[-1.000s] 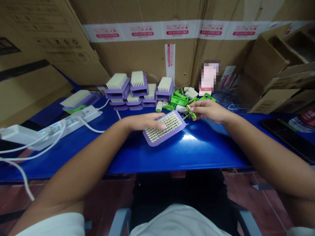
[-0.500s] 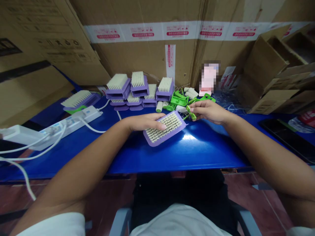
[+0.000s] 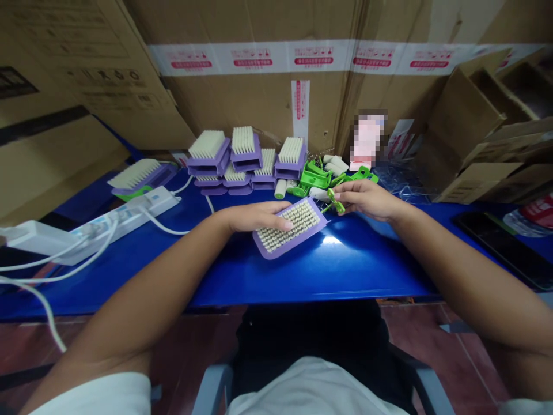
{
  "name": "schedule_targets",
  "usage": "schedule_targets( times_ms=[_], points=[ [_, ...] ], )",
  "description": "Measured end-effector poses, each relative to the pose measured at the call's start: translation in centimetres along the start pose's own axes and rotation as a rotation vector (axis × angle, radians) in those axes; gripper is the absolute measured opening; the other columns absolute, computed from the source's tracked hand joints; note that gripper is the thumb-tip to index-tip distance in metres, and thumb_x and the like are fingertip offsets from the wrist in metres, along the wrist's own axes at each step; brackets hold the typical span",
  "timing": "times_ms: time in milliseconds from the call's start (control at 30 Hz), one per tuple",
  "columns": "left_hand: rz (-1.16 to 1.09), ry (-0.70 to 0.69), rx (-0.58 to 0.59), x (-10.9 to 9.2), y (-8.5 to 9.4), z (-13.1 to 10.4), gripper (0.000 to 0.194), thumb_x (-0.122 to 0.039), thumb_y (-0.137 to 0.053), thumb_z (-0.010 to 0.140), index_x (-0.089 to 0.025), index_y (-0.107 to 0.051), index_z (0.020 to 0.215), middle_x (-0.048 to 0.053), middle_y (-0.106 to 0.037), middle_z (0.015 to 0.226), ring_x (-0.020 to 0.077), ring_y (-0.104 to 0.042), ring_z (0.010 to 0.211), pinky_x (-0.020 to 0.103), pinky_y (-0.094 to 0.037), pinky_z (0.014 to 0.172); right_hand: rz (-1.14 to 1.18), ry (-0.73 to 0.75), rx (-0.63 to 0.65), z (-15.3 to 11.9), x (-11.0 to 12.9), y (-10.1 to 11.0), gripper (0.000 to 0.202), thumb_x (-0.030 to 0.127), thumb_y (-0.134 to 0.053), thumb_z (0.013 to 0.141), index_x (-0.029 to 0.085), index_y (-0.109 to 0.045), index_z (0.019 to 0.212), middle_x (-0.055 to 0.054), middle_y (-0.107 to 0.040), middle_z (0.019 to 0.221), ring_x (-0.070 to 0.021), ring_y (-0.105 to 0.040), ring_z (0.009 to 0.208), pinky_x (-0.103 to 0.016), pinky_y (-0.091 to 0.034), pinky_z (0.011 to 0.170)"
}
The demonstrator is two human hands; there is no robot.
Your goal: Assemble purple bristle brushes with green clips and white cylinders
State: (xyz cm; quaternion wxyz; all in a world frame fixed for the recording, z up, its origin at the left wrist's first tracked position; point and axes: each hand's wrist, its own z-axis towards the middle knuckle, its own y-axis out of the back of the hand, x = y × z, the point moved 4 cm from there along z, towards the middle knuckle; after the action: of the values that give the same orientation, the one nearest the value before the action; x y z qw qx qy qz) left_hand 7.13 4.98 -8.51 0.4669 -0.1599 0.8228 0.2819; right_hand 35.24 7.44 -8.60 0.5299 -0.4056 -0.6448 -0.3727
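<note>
Tilted above the blue table [image 3: 276, 282] is a purple brush [image 3: 302, 222] with pale bristles, gripped by my left hand [image 3: 261, 218], its thumb on the bristles. My right hand [image 3: 363, 199] pinches a small green part [image 3: 336, 202] beside the brush's right end. Behind them lies a heap of green plastic parts [image 3: 313, 177] with white rollers [image 3: 334, 164]. Left of the heap stand several stacked purple brushes [image 3: 208, 153], bristles up. One more purple brush [image 3: 136, 174] lies farther left near a green piece.
A white power strip [image 3: 116, 225] with cables lies at the left. Cardboard boxes [image 3: 242, 98] wall the back, and an open carton [image 3: 470, 132] stands at the right. A dark phone [image 3: 501, 248] and a bottle [image 3: 536, 213] are at the right edge.
</note>
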Motion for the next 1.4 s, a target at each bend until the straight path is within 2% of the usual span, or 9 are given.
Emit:
schedule_targets(
  times_ms=[233,433,567,900,1400],
  points=[
    [-0.013,-0.013,0.009,-0.04,0.01,-0.05,0.088,-0.076,-0.089,0.075,-0.023,-0.061,0.14,0.009,-0.077,0.129,0.0275,-0.077,0.109,0.033,-0.062,0.081,-0.001,0.015,0.0,0.0,0.04,-0.01,0.025,0.026,-0.101,0.078,0.016,-0.083,0.092,-0.002,-0.073,0.075,-0.0132,-0.069,0.067,-0.025,-0.066,0.065],
    [0.008,-0.024,0.001,0.02,0.08,0.05,0.086,-0.075,-0.089,0.076,-0.022,-0.064,0.138,0.011,-0.077,0.131,0.0298,-0.076,0.113,0.036,-0.062,0.086,-0.011,0.011,-0.002,-0.18,0.3,-0.08,0.018,0.022,-0.097,0.081,0.016,-0.083,0.09,-0.003,-0.073,0.073,-0.0141,-0.068,0.067,-0.027,-0.065,0.065],
    [0.003,-0.023,-0.006,-0.14,0.03,-0.01,0.085,-0.075,-0.089,0.076,-0.023,-0.063,0.139,0.01,-0.077,0.13,0.029,-0.076,0.111,0.035,-0.061,0.083,-0.006,0.019,-0.007,-0.2,0.44,-0.06,0.015,0.02,-0.095,0.083,0.016,-0.083,0.091,-0.003,-0.074,0.075,-0.0144,-0.069,0.068,-0.028,-0.065,0.066],
    [0.023,-0.021,-0.01,-0.26,0.05,0.01,0.082,-0.071,-0.089,0.077,-0.023,-0.064,0.138,0.01,-0.076,0.133,0.0292,-0.075,0.115,0.035,-0.06,0.088,-0.007,0.003,-0.026,-0.22,0.36,-0.14,0.017,0.018,-0.095,0.082,0.015,-0.084,0.094,-0.002,-0.073,0.075,-0.0136,-0.069,0.067,-0.027,-0.064,0.066],
    [0.009,-0.03,0.009,0.1,0.2,0.1,0.083,-0.074,-0.089,0.077,-0.023,-0.063,0.137,0.01,-0.076,0.131,0.0284,-0.076,0.111,0.035,-0.061,0.086,-0.014,0.002,-0.031,-0.16,0.1,-0.32,0.015,0.017,-0.096,0.083,0.016,-0.085,0.093,-0.003,-0.075,0.077,-0.0143,-0.069,0.07,-0.028,-0.065,0.067]
  ],
)
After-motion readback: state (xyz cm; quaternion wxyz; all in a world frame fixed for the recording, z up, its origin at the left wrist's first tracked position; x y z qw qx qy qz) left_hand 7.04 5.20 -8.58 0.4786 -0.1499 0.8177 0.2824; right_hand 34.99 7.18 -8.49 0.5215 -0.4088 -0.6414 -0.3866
